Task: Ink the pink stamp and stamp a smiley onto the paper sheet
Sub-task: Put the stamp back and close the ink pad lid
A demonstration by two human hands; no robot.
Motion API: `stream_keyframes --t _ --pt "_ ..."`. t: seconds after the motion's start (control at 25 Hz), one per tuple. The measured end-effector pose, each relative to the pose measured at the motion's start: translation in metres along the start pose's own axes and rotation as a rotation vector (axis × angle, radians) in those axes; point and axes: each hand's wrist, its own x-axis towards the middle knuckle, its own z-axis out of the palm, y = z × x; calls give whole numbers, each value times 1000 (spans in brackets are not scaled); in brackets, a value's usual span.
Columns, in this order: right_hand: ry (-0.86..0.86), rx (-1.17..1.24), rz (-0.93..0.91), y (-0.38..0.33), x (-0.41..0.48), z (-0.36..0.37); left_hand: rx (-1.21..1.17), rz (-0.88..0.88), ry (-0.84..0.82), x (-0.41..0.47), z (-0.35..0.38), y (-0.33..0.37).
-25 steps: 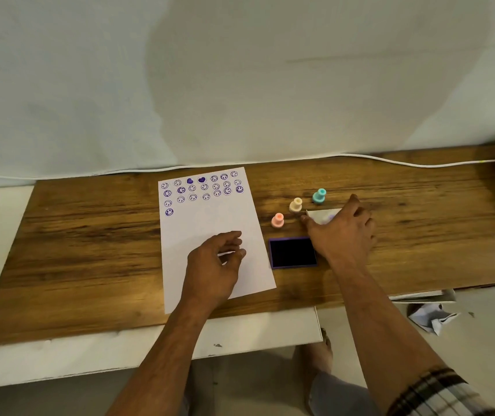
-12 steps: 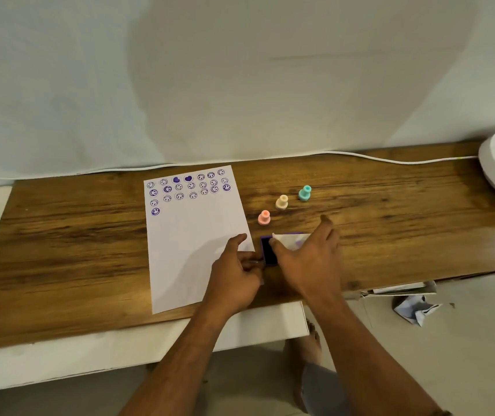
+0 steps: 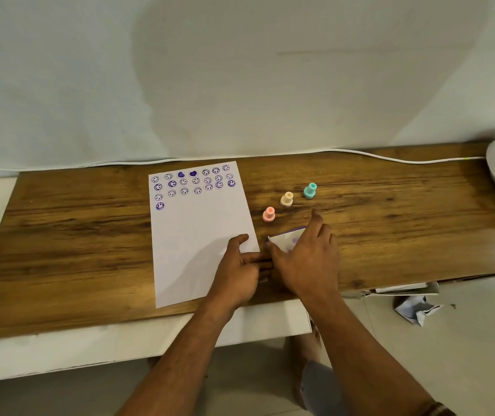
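Right at the front edge of the wooden board (image 3: 60,235), both hands are bunched together over the ink pad, which is pretty much buried under them now. His right hand (image 3: 306,259) is spread fairly wide, palm down, pressing the white lid (image 3: 285,239) flat; the index finger reaches out toward the stamps. The left hand (image 3: 240,271) is loosely curled, thumb resting on the corner of the paper sheet (image 3: 198,235), fingertips tucked against the pad's side, though I can't tell if it's really gripping.

The pink stamp (image 3: 269,214) stands upright, handle up, untouched, just right of the sheet, with the beige stamp (image 3: 286,199) and teal stamp (image 3: 310,190) trailing off behind it in a diagonal line. The sheet's long side runs away from him, purple smileys crowded at the far end.

Compared with a second ago, the dark pad is covered and the left hand has slid off the paper's middle over to it.
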Motion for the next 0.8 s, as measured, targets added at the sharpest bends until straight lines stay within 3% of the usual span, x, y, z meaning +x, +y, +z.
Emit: stream_keyframes --t 0.8 --pt "-65 -22 -37 0 0 -7 -20 7 32 7 3 -6"
